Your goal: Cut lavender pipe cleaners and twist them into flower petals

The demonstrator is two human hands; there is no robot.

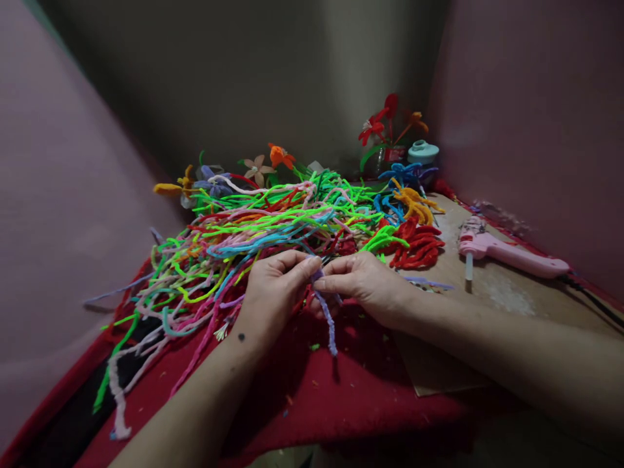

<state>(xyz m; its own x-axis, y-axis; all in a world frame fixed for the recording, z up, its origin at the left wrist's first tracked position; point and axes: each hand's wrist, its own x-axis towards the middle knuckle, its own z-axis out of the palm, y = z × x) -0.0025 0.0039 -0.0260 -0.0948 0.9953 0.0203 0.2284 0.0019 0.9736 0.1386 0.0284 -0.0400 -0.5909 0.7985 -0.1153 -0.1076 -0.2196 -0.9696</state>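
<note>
The left hand [273, 289] and right hand [368, 286] are covering part of the fuzzy lavender pipe cleaner [330, 325]. The black cord [595, 303] of the pink plastic glue gun [519, 254] is running out past the right edge, while tiny coloured scraps [314, 347] on the dark red cloth [361, 396] are staying unidentifiable.

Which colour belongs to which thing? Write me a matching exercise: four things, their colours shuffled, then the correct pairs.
Things
1. Pipe cleaner between the left hand and right hand
2. Glue gun
3. Cloth below the hands
4. Board under the glue gun

Colours
A. Brown
B. Purple
C. Dark red
D. Pink

Pairs: 1-B, 2-D, 3-C, 4-A
</note>
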